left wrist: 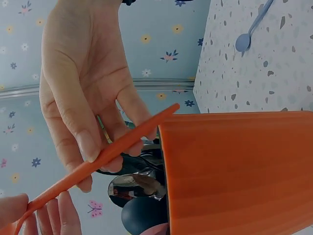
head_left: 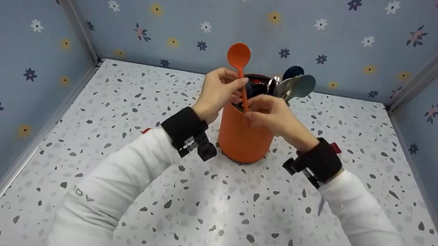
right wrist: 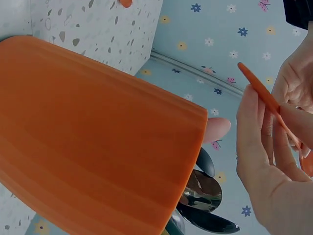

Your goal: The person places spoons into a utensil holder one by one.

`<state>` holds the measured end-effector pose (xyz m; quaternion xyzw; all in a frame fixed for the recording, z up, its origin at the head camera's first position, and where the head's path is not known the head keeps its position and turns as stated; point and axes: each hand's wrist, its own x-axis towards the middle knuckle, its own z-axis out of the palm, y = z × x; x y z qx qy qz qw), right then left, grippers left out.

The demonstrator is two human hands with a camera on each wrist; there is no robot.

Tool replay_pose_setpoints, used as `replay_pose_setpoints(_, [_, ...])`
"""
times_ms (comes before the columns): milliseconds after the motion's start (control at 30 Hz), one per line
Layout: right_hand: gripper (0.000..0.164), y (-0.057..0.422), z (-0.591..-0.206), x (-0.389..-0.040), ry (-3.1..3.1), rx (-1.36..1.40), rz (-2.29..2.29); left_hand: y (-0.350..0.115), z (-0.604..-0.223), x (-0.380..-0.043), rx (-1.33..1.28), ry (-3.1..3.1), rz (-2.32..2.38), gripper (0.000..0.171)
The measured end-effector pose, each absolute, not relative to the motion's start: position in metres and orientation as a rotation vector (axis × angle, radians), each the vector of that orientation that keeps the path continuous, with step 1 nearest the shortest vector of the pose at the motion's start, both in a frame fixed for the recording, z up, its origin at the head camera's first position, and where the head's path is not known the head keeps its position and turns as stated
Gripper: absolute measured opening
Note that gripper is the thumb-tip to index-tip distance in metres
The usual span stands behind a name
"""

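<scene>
An orange spoon (head_left: 239, 55) stands upright, slightly tilted, in front of the rim of an orange utensil holder (head_left: 246, 138). My left hand (head_left: 217, 90) pinches its handle just below the bowl, between thumb and fingers. Lower down, my right hand (head_left: 276, 115) holds the handle, thumb on one side and fingers behind. In the left wrist view the spoon's handle (left wrist: 122, 143) runs slantwise past the holder's mouth, its tip beside the rim. Out of the holder stick a grey-green utensil head (head_left: 304, 86), a dark blue one (head_left: 293, 71) and several metal pieces; their lower parts are hidden inside.
A blue spoon (left wrist: 243, 42) lies on the speckled table, near my right forearm. Beside my left sleeve a small red-orange thing (head_left: 146, 130) shows. Flowered panels (head_left: 238, 22) wall off the table at the back and both sides.
</scene>
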<state>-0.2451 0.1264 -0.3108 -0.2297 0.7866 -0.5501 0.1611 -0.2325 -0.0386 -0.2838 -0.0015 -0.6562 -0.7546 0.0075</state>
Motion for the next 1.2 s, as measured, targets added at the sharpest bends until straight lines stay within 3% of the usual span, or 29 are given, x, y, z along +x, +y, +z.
replay_pose_setpoints(500, [0.022, 0.121, -0.303, -0.27, 2.383, -0.576, -1.682, -0.031, -0.275, -0.246, -0.164, -2.009, -2.159, 0.018])
replay_pose_setpoints(1200, [0.021, 0.107, -0.324, -0.279, 2.551, -0.612, -1.59, -0.032, -0.296, -0.261, -0.165, -2.119, -1.911, 0.015])
